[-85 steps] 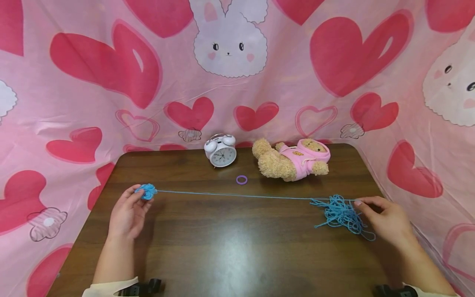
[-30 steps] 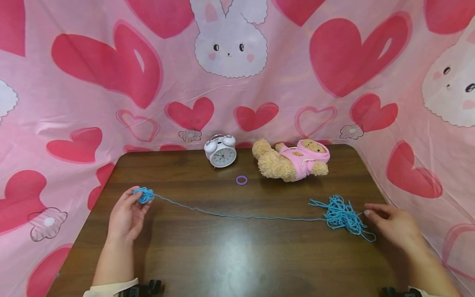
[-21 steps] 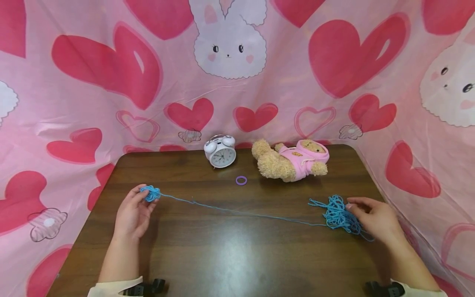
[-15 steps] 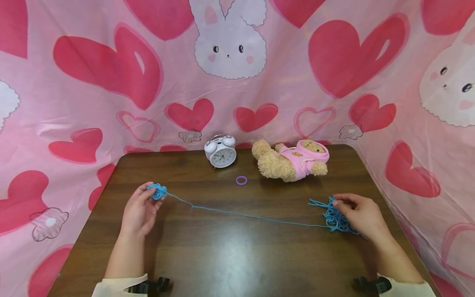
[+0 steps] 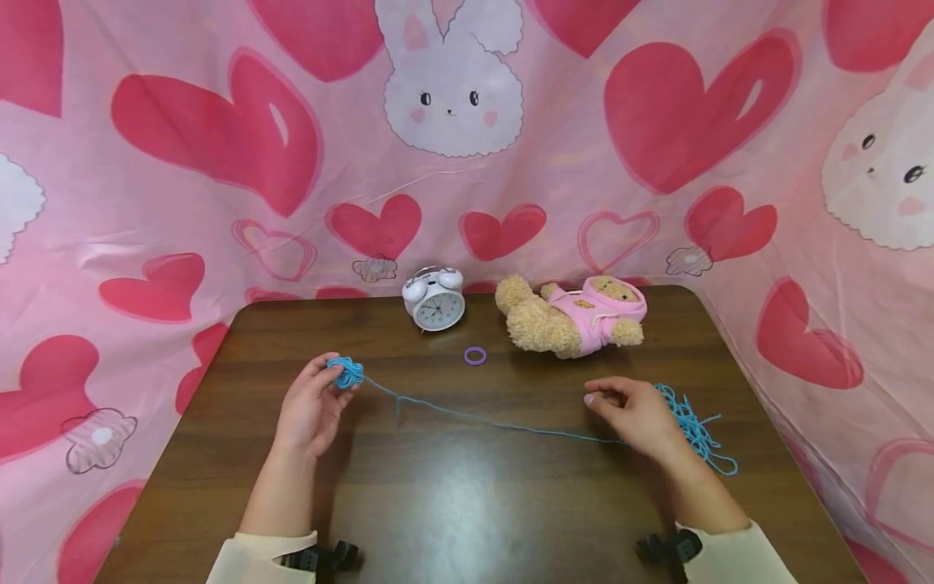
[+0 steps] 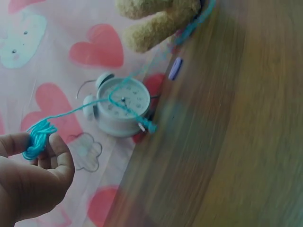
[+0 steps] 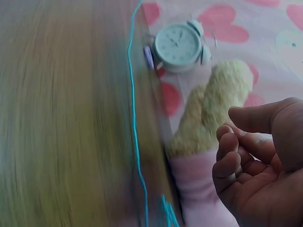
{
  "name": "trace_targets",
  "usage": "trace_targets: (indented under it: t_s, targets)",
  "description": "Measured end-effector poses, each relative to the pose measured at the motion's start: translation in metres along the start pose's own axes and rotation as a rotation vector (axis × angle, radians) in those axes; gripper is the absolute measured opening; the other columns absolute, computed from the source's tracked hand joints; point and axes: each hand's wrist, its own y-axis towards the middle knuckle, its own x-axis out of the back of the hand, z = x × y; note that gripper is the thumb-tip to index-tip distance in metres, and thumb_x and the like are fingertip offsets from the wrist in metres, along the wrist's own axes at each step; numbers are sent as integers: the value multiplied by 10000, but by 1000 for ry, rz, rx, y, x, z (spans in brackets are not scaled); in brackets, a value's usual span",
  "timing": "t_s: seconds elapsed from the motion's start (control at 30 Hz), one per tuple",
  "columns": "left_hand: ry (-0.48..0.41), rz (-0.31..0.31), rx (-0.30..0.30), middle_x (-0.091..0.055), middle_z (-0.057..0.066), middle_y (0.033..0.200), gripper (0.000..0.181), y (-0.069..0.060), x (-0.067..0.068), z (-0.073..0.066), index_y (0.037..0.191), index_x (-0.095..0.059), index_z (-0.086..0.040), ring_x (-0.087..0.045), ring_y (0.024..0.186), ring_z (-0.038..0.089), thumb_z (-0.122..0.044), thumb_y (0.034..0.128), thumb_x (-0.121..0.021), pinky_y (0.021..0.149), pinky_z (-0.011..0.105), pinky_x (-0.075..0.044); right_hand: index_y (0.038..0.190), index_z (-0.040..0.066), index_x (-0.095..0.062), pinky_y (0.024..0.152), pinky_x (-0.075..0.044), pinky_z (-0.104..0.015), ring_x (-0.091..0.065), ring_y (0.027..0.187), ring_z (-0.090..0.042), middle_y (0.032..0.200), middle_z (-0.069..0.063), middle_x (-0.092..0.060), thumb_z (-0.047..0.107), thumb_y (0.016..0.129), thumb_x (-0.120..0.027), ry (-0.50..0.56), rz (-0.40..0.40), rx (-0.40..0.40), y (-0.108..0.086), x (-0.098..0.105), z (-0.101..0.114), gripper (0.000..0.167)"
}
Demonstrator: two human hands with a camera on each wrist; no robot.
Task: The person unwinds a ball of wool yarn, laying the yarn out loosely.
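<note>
A small bundle of blue yarn (image 5: 347, 373) is pinched between the thumb and fingers of my left hand (image 5: 312, 412), raised at the table's left side. From it a single strand (image 5: 467, 416) sags rightward toward a loose tangle of the same yarn (image 5: 696, 430) on the table. A short loose end hangs from this strand near the bundle. My right hand (image 5: 642, 415) is in front of the tangle and hides part of it. In the right wrist view its fingers (image 7: 226, 168) are loosely bent, with nothing between them and the thumb.
A white twin-bell alarm clock (image 5: 435, 300) stands at the back of the brown table (image 5: 438, 519). A purple ring (image 5: 475, 355) lies in front of it. To its right, a teddy bear in a pink hoodie (image 5: 584, 316) lies on its back. Pink heart-patterned cloth (image 5: 452, 178) hangs behind.
Both hands have moved inward, the left carrying the yarn bundle rightward. My right hand has let go of the yarn and passed leftward over the tangle. The strand, taut earlier, now sags.
</note>
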Motion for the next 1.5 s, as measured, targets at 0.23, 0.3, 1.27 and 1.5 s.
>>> trace_targets:
  t_s: [0.23,0.3,1.27,1.5]
  targets:
    - [24,11,36,-652,-2,1007,106,5,-19,9,1181,-523,-120,-658,916,147,-155,1086,-553,869,278,-546,1142,57,-767,623,-512,-270,-636,754,-129,904,15,-757,225,952,-763,67,55,58,9,-26,21,254]
    - [22,21,43,-656,-3,1008,122,6,-25,12,1192,-523,-122,-657,917,148,-164,1083,-561,866,278,-550,1139,54,-768,619,-511,-266,-633,740,-123,902,15,-756,227,948,-767,88,69,71,11,-33,27,258]
    - [7,99,93,-648,37,967,142,10,-92,49,1174,-524,-87,-642,819,158,-57,1040,-561,795,315,-573,1091,92,-790,638,-519,-247,-610,726,-86,902,62,-683,189,892,-812,192,142,284,34,-114,101,222]
    - [2,124,98,-638,55,961,148,11,-97,56,1163,-536,-90,-646,812,159,-44,1027,-570,769,313,-576,1035,142,-800,605,-511,-259,-582,688,-74,874,81,-669,201,887,-816,185,108,303,37,-123,109,160]
